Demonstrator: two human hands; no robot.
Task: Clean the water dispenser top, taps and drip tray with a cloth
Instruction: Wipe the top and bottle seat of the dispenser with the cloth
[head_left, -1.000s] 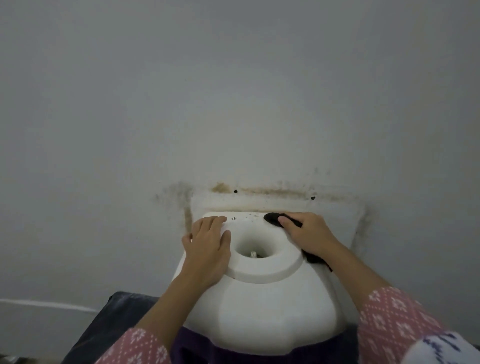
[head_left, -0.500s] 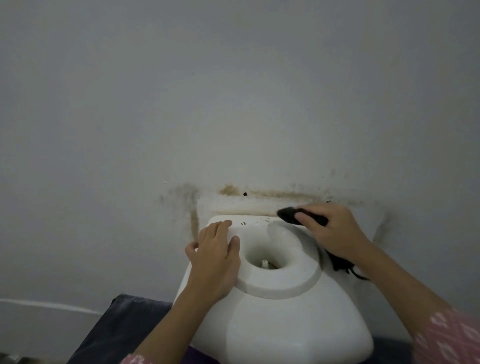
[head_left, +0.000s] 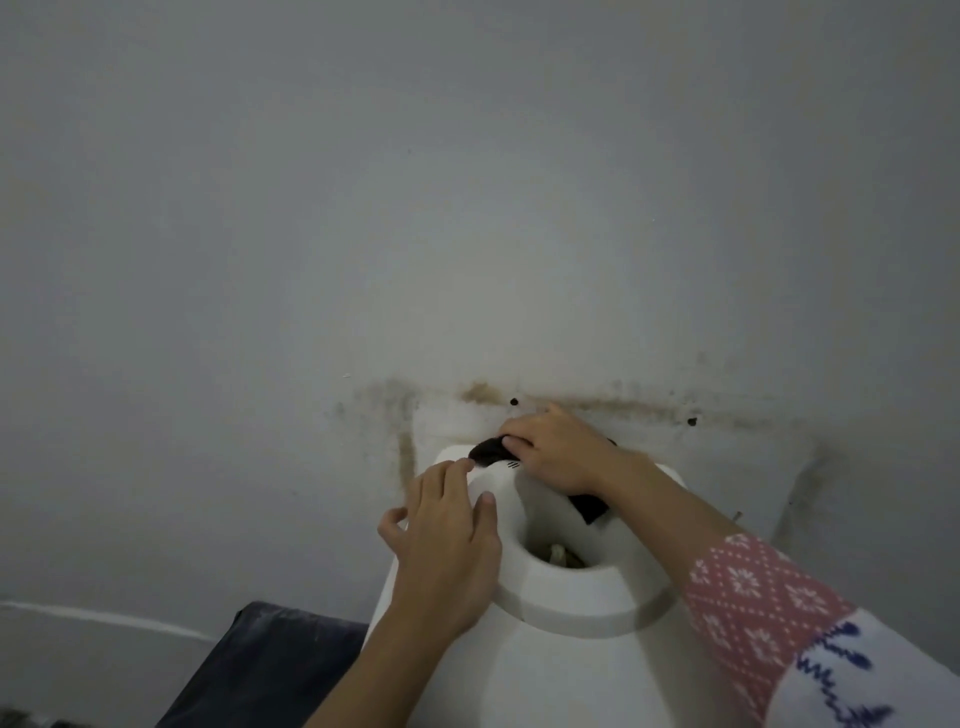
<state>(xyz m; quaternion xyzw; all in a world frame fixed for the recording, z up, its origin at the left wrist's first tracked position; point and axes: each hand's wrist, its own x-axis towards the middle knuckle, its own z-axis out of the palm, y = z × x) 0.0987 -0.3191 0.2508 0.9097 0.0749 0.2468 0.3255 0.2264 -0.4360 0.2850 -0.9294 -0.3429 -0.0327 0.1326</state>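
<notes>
Moved: since half a second ago my right hand (head_left: 558, 451) has swept the dark cloth (head_left: 491, 450) from the right rear of the dispenser top (head_left: 545, 670) leftward along the back edge; the view has also closed in and dipped.
Right hand: fingers curled over the cloth, pinching it down on the rear rim, with a tail of cloth showing under the wrist near the bottle well (head_left: 563, 556).
Left hand: my left hand (head_left: 447, 540) lies flat on the left shoulder of the top, fingers straight and slightly spread, holding nothing, fingertips just beside the cloth's leading end.
Doing it well: I judge this is the wipe of the back strip. I'd keep the cloth pressed flat, carry it through to the left rear corner, and lift the bracing hand clear before the two meet.
In the way: the stained wall (head_left: 467, 260) stands close behind, so knuckles have little room; the loose tail could drop into the well.
Around: brown stain marks (head_left: 597, 404) and small dark holes on the wall, a dark fabric-covered thing (head_left: 270, 670) at lower left.
Not visible: taps and drip tray.
</notes>
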